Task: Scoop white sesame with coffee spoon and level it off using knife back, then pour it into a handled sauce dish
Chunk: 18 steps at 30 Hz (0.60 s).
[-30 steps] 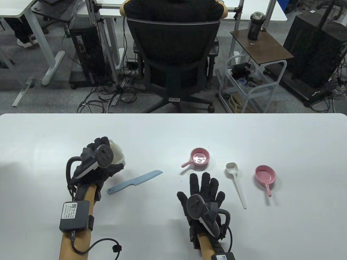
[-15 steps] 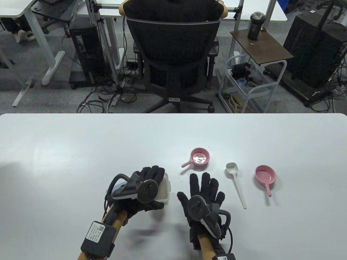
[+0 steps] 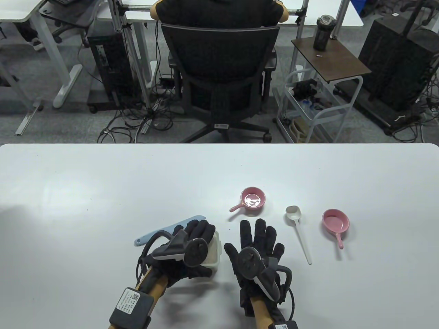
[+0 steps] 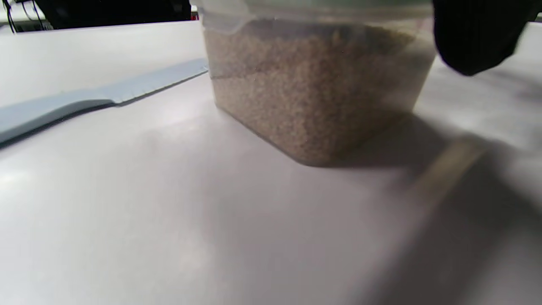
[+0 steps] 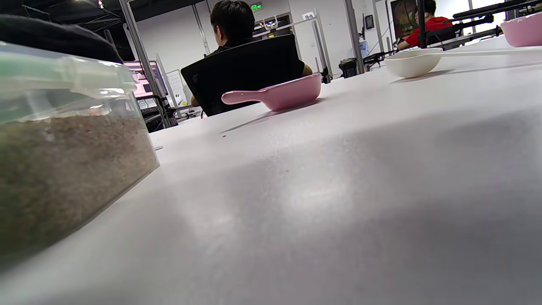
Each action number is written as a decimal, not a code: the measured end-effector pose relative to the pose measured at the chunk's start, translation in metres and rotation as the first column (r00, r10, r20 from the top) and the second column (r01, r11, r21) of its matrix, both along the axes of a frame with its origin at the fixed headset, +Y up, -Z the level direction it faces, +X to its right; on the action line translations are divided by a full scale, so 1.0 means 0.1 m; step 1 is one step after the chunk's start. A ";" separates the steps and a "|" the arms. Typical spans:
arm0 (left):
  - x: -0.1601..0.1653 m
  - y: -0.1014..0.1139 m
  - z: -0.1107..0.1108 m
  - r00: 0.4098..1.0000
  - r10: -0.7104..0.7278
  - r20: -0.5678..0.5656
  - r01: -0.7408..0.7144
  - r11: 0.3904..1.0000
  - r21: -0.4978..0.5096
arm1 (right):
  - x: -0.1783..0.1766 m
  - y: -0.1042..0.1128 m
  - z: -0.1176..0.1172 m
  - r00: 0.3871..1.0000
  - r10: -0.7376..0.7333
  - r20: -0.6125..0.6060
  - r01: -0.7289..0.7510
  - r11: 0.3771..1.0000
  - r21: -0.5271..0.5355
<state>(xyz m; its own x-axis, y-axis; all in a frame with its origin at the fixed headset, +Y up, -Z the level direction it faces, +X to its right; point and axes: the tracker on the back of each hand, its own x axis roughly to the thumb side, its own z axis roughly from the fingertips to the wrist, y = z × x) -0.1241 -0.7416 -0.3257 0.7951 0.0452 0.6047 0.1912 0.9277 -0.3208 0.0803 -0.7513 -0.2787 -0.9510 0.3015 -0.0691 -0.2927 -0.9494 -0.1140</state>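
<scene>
My left hand grips a clear plastic box of sesame from above and holds it on the table near the front middle. The box is filled with tan seeds; it also fills the left of the right wrist view. A pale blue knife lies just behind the left hand. My right hand rests flat on the table with fingers spread, right of the box. The white coffee spoon lies to its right. Two pink handled sauce dishes sit beyond, one behind the right hand, one at the far right.
A person sits in a black office chair beyond the table's far edge. Desks, computer towers, cables and a small cart stand on the floor behind.
My left hand has carried the sesame box from the left of the table toward the front middle and brought it down beside my right hand. The right hand has not moved.
</scene>
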 end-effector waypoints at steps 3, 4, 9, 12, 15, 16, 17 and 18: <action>-0.10 0.12 0.02 0.991 0.124 -0.052 -0.123 0.992 0.017 | -0.01 0.00 0.00 1.000 -0.017 -0.013 0.017 1.000 -0.005; -0.16 0.19 0.04 0.979 0.177 -0.096 -0.172 0.983 0.061 | -0.02 0.00 0.00 0.999 -0.040 -0.025 0.040 0.999 -0.009; -0.49 0.35 0.14 0.889 0.316 -0.331 -0.235 0.936 0.260 | -0.13 0.02 0.01 0.996 -0.059 -0.074 0.058 0.998 -0.011; -0.65 0.24 0.19 0.778 0.427 -0.461 -0.330 0.902 0.280 | -0.24 0.01 0.00 0.992 -0.058 -0.110 0.057 0.998 -0.015; -0.68 0.06 0.23 0.715 0.449 -0.536 -0.361 0.893 0.267 | -0.34 -0.02 -0.03 0.990 -0.045 -0.136 0.041 0.999 -0.034; -0.66 0.00 0.23 0.711 0.426 -0.560 -0.351 0.905 0.242 | -0.37 -0.04 -0.04 0.991 -0.028 -0.134 0.022 0.999 -0.045; -0.65 -0.04 0.23 0.716 0.399 -0.573 -0.333 0.916 0.222 | -0.39 -0.06 -0.05 0.991 -0.023 -0.131 0.016 0.998 -0.058; -0.63 -0.08 0.22 0.718 0.376 -0.586 -0.317 0.926 0.205 | -0.42 -0.08 -0.06 0.991 -0.024 -0.135 0.014 0.997 -0.080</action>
<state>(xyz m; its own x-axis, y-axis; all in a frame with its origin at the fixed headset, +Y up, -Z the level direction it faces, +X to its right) -0.1871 -0.7491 -0.3035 0.9312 0.3641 0.0175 -0.3558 0.9183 -0.1738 0.0381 -0.7592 -0.2843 -0.9473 0.3183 0.0358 -0.3184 -0.9479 0.0025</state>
